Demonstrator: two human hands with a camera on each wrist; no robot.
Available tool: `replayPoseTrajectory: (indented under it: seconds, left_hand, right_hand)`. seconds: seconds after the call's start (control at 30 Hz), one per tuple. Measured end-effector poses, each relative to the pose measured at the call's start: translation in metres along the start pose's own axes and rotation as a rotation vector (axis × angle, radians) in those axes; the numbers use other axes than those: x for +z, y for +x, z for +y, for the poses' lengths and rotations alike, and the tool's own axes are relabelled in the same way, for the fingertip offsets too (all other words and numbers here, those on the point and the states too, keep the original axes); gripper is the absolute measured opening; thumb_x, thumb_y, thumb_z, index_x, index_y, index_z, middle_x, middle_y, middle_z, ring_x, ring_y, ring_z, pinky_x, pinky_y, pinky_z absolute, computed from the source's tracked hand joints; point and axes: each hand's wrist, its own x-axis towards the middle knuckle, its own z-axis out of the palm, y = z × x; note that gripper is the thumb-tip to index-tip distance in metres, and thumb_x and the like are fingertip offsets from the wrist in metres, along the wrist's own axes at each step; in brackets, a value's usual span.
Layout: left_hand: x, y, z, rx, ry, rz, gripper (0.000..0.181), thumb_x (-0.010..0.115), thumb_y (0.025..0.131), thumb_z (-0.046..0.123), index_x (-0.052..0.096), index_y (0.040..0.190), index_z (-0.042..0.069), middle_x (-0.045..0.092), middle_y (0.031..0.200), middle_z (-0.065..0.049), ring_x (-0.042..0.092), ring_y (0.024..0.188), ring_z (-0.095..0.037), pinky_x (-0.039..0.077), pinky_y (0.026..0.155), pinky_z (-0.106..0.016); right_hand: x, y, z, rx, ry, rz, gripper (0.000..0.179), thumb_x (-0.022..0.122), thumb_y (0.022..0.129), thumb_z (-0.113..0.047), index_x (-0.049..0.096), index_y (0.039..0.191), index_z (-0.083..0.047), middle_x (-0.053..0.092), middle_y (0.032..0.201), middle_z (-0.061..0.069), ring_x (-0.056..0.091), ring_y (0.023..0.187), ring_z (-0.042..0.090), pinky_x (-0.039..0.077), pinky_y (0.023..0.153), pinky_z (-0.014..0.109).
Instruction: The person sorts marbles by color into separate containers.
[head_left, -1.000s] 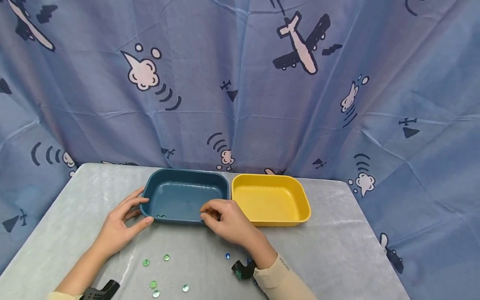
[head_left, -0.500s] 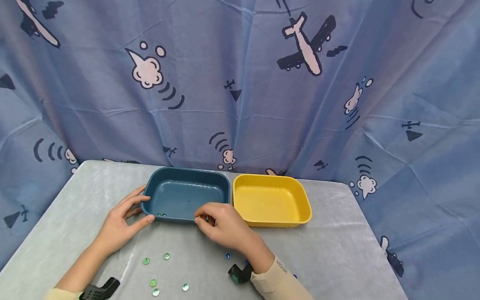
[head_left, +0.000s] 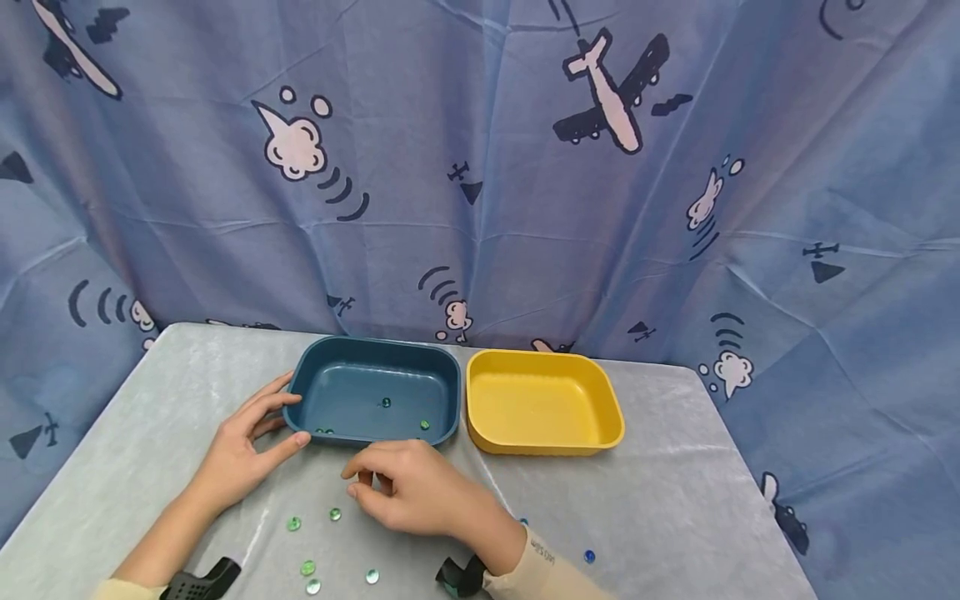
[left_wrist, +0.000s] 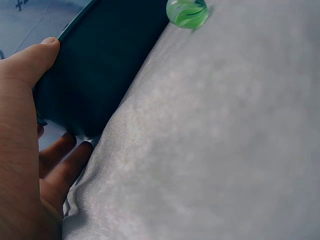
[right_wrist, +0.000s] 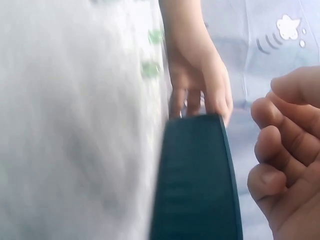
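A dark blue bin (head_left: pixel 375 346) stands on the cloth-covered table, several green marbles (head_left: pixel 386 402) lying in it. At its front left corner my left hand (head_left: pixel 240 454) holds the bin, the thumb at the front rim and the fingers along the left side. My right hand (head_left: pixel 416 487) is over the cloth just in front of the bin, fingers loosely bent, nothing seen between them. Below it and to the left lie several loose glass marbles (head_left: pixel 335 514), green and pale green. A single swirled green marble (left_wrist: pixel 187 12) appears near the bin in the left wrist view.
A yellow bin (head_left: pixel 543 400) stands close on the right of the blue one. Blue marbles (head_left: pixel 589 556) lie on the right, one partly hidden by the right wrist. A patterned blue curtain (head_left: pixel 480 167) hangs behind the table.
My right hand has come out from over the blue bin toward the front and left. Two green marbles now show on the bin's floor. My left hand stays at the corner.
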Motion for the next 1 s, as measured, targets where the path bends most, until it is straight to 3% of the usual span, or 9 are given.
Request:
replayPoseTrajectory:
  seconds: [0.5,0.77,1.0]
  left_hand:
    - [0.000,0.000,-0.002,0.008,-0.007,0.000,0.051,0.087,0.092,-0.003,0.068,0.139,0.001,0.044,0.170,-0.013,0.051,0.139,0.008,0.053,0.102,-0.010]
    - [0.001,0.000,-0.001,0.014,-0.008,0.002,0.050,0.086,0.092,-0.003,0.068,0.138,0.000,0.044,0.170,-0.013,0.051,0.139,0.007,0.053,0.102,-0.010]
    - [0.001,-0.002,0.000,-0.017,0.000,-0.013,0.050,0.087,0.093,0.000,0.067,0.139,0.000,0.043,0.171,-0.012,0.050,0.139,0.008,0.052,0.103,-0.010]
  right_hand:
    - [0.035,0.003,-0.001,-0.024,-0.026,-0.141,0.013,0.073,0.107,-0.016,0.078,0.118,-0.013,0.060,0.090,-0.015,0.044,0.071,-0.015,0.044,0.065,0.001]
    - [0.043,0.002,0.003,0.033,-0.080,-0.197,0.016,0.072,0.107,-0.021,0.077,0.122,-0.017,0.060,0.092,-0.018,0.046,0.075,-0.016,0.043,0.070,0.000]
    - [0.047,0.002,0.007,0.098,-0.106,-0.248,0.019,0.071,0.107,-0.023,0.078,0.125,-0.019,0.062,0.094,-0.018,0.049,0.077,-0.015,0.043,0.071,0.001]
